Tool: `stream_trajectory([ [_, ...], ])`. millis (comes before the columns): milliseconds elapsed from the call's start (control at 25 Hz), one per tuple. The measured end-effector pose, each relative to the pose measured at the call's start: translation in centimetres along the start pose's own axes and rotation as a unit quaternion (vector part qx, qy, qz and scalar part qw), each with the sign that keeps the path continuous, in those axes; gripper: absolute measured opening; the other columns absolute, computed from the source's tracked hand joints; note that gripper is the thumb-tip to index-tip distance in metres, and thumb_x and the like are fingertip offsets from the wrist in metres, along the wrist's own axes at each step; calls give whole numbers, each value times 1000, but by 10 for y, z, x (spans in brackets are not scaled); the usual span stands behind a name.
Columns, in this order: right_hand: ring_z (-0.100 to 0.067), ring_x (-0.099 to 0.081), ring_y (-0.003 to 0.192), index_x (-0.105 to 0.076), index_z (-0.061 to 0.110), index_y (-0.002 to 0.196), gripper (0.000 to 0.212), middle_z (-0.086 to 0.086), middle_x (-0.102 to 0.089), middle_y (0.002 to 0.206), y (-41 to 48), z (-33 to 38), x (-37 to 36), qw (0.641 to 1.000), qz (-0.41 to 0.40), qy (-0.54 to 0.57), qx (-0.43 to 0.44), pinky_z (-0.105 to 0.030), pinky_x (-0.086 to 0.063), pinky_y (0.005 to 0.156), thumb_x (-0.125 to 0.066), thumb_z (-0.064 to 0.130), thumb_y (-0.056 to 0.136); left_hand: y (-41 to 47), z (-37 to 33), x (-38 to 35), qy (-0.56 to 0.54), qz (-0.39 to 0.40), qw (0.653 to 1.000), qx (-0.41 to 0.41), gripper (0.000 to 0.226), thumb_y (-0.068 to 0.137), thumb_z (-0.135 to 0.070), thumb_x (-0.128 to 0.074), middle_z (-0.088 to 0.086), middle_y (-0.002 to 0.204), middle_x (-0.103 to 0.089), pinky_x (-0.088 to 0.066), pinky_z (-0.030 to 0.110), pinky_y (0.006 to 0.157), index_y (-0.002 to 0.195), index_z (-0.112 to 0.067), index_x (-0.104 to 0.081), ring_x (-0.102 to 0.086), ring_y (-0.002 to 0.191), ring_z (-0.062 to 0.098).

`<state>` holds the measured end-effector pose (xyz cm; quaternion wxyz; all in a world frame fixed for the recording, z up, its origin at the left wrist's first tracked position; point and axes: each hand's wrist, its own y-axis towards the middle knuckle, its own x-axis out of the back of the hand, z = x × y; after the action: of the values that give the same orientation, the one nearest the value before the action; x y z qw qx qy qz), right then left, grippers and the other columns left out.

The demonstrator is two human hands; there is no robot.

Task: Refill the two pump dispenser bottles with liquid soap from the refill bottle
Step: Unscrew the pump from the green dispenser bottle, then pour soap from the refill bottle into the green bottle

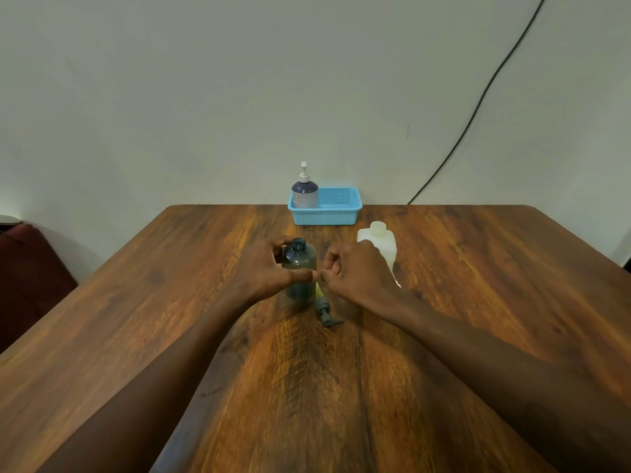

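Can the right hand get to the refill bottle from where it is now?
Probably yes. The right hand sits just in front of the white refill bottle, grip loosely curled and empty; nothing stands between them. The left hand holds the open grey bottle.

Tabletop [136, 336] left of the hands is clear. Refill bottle [382, 244] stands just behind the right hand [355, 271]; pump head [326, 312] lies between the wrists.

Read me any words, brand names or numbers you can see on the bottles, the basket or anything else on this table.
No text is legible here.
Pump bottle in the basket: small coloured marks on the label, too small and blurred to read.
Dark bottle held by the left hand: no label visible.
Refill bottle: no print visible.
Loose pump: plain.
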<state>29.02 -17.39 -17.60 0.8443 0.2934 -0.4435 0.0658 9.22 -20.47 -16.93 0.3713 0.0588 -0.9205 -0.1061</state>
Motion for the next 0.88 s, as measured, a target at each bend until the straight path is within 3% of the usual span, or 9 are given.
stream_trajectory([
  [200,0,-58,65,-73,22,81,17,16,-63,71,-1,-13,33,985,-148,77,54,-6,-38,62,-85,32,78,10,-13,-13,-22,-35,999,-26,83,65,-49,-92,-9,126,-68,-55,23,86,138,-25,-59,-66,108,11],
  [320,0,-54,78,-72,23,100,35,14,-65,95,0,-35,45,981,-185,63,19,-7,-37,70,-87,42,75,17,-23,-24,-29,-33,998,-43,89,65,-50,-92,-6,134,-66,-55,19,87,142,-26,-55,-65,113,11],
  [440,-5,-54,101,-63,23,124,66,6,-63,123,1,-57,49,987,-140,71,-37,-12,-45,82,-88,51,70,24,-31,-33,-27,-28,998,-49,88,69,-40,-92,-3,139,-62,-43,3,74,145,-23,-51,-58,111,5],
  [560,-11,-55,113,-50,24,139,87,10,-56,131,2,-72,47,988,-52,115,-83,-20,-52,85,-86,58,68,30,-35,-40,-19,-29,998,-47,86,69,-40,-93,-2,140,-61,-40,2,71,143,-24,-51,-55,112,5],
  [640,-12,-57,113,-46,26,142,91,13,-52,128,4,-81,42,988,14,131,-87,-18,-53,78,-87,57,67,35,-34,-46,-36,-22,998,-44,83,67,-41,-94,-2,136,-62,-45,8,77,137,-25,-52,-60,115,10],
  [720,-16,-59,115,-46,26,142,95,9,-55,131,5,-88,38,979,44,172,-97,-27,-59,82,-90,55,63,37,-34,-49,-51,-20,998,-42,77,66,-40,-94,-6,126,-64,-47,12,79,130,-23,-55,-62,109,11],
  [800,-18,-61,117,-50,25,139,99,5,-59,130,7,-94,37,965,38,234,-111,-37,-61,88,-94,51,55,38,-35,-50,-58,-30,997,-42,73,66,-39,-94,-9,119,-64,-48,12,79,127,-20,-59,-62,103,7],
  [880,-16,-62,115,-56,22,133,93,5,-62,126,7,-96,36,964,0,238,-117,-35,-62,87,-98,43,52,39,-34,-49,-59,-38,996,-48,71,67,-40,-94,-11,116,-65,-48,8,79,127,-22,-62,-62,98,0],
])
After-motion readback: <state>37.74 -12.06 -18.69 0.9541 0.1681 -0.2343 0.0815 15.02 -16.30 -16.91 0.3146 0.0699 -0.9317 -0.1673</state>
